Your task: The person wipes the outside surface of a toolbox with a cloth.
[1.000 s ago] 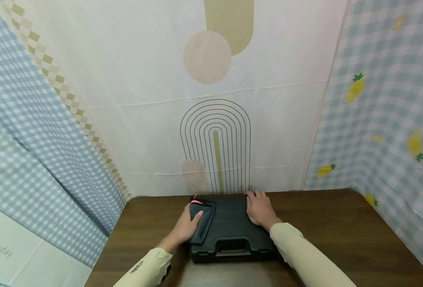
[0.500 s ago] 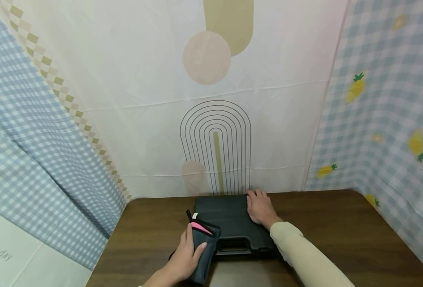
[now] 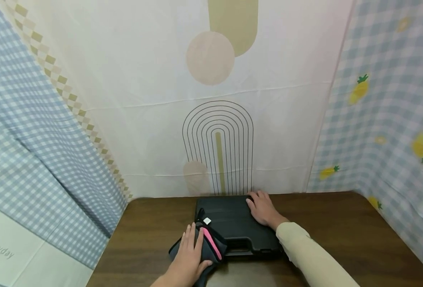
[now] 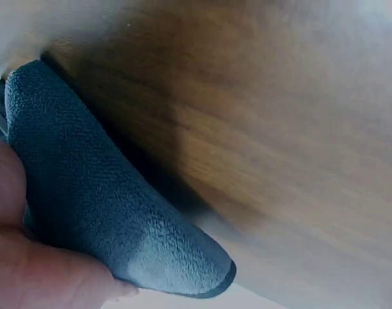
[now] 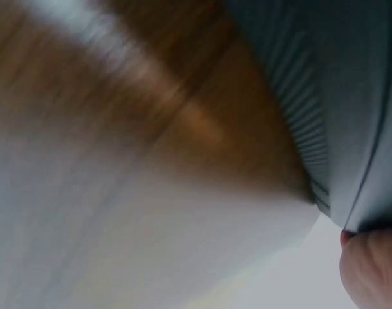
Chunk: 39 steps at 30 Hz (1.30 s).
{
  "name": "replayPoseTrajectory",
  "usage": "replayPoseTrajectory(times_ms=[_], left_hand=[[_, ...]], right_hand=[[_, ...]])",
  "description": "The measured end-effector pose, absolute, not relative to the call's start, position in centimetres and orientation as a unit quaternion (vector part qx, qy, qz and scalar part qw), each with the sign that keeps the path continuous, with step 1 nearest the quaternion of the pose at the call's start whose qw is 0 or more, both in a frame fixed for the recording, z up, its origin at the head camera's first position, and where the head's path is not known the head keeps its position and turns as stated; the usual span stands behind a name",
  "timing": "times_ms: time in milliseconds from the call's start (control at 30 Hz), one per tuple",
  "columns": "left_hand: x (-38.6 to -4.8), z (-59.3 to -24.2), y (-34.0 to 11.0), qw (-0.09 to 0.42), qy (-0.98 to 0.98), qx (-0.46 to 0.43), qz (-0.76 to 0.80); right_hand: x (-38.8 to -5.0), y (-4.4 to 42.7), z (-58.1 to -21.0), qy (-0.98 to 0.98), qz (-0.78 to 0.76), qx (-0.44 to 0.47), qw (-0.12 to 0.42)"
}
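In the head view, a black plastic carrying case [image 3: 226, 219] with a moulded handle lies flat on the table. My left hand [image 3: 190, 255] lies with straight fingers on a dark grey-blue cloth [image 3: 211, 245] at the case's near left corner. This cloth has a pink strip, a white tag and a black loop. Its plush loose end [image 4: 99, 161] hangs beyond the hand in the left wrist view. My right hand [image 3: 263, 209] holds the case's far right corner, fingers at the edge. A fingertip of it touches the case's rim in the right wrist view.
The brown wooden table [image 3: 319, 235] extends on both sides of the case. Behind it hangs a white printed curtain [image 3: 154, 135]. Blue checked cloth [image 3: 53, 135] hangs at the left, and a pineapple-patterned one [image 3: 384, 119] at the right.
My left hand has carried the cloth from the case's lid down to its near left corner, turning it, and its fingers have straightened. The right hand stays at the far right corner.
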<state>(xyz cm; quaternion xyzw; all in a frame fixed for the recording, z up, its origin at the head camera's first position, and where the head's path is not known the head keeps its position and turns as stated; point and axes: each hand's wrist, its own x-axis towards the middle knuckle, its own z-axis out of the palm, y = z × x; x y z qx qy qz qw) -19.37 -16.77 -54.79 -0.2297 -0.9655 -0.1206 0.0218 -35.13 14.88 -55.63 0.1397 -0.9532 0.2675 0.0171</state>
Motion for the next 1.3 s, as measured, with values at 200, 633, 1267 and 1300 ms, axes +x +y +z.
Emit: replayPoseTrajectory(times_ms=[200, 633, 1267, 1300], left_hand=[[-19.6, -55.0, -16.1, 0.065, -0.962, -0.264, -0.027], [-20.3, -54.5, -13.6, 0.111, -0.942, -0.311, 0.060], [-22.0, -54.8, -7.6, 0.085, -0.923, -0.365, 0.092], [-22.1, -54.9, -7.6, 0.081, -0.923, -0.366, 0.087]], right_hand=[[-35.0, 15.2, -55.8, -0.952, 0.273, 0.138, 0.004], [-35.2, 15.0, -55.8, -0.952, 0.273, 0.140, 0.021], [-35.0, 14.7, -55.7, -0.955, 0.265, 0.132, 0.039], [-35.0, 14.8, -55.8, -0.955, 0.265, 0.131, 0.038]])
